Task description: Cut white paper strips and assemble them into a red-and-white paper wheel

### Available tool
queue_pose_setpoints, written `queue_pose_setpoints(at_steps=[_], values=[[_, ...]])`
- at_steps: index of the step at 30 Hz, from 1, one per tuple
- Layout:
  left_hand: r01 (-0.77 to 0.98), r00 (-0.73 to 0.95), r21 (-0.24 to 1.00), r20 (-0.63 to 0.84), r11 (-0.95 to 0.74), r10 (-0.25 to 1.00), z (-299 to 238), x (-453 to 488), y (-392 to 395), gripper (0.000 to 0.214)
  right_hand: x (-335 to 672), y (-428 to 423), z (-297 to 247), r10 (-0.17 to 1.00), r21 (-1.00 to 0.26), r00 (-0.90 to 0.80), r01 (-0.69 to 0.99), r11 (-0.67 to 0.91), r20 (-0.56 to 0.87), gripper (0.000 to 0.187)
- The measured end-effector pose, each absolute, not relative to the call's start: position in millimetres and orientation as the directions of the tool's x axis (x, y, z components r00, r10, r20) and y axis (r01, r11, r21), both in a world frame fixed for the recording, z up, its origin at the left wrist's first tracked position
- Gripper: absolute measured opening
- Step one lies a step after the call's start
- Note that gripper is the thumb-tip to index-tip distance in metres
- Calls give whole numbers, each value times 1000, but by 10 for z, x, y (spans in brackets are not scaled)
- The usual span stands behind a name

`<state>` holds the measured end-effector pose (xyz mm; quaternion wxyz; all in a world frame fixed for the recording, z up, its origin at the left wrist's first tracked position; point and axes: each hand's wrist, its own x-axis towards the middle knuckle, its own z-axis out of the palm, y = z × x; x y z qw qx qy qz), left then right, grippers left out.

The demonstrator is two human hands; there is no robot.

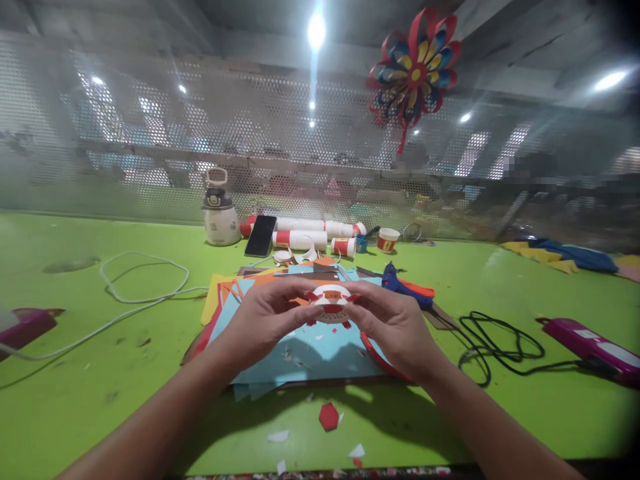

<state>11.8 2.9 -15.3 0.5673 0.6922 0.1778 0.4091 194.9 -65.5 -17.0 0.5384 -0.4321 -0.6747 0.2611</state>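
Between my fingertips is a small round papercraft piece [332, 308], white and red with an orange patch and red points at its edges. My left hand [273, 310] pinches its left side. On the opposite side my right hand [393, 320] grips it with thumb and fingers. The piece hovers over a stack of coloured paper [300, 360], with light blue on top. Small scraps lie scattered on that sheet. Nearer to me, a red paper hexagon [329, 417] rests on the green table.
Behind the stack are paper cups [344, 247], a phone [261, 235], a bottle [221, 217] and a small blue jar [361, 243]. A blue glue gun [395, 279] lies right of the paper. Purple power strips [593, 343] with cables flank both sides. A paper flower [416, 73] hangs above.
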Motion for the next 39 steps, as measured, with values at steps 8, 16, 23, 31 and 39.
queue_pose_setpoints(at_steps=[8,16,23,31,39], values=[[-178,568,904,417,-388,710,-152,96,18,12,1995,-661,-204,838,-774,-83,343,532,539,21],[-156,595,927,363,-341,717,-154,117,30,11,1936,-662,-173,871,-816,-61,322,480,488,18],[-288,592,946,54,149,804,-295,134,220,17,1938,-545,-222,941,-901,19,296,317,337,32],[-333,526,859,-174,390,832,-281,116,319,19,1936,-508,-270,962,-895,31,377,239,270,30],[-332,495,852,-206,403,844,-278,111,315,18,1935,-534,-246,963,-889,51,399,223,264,28]])
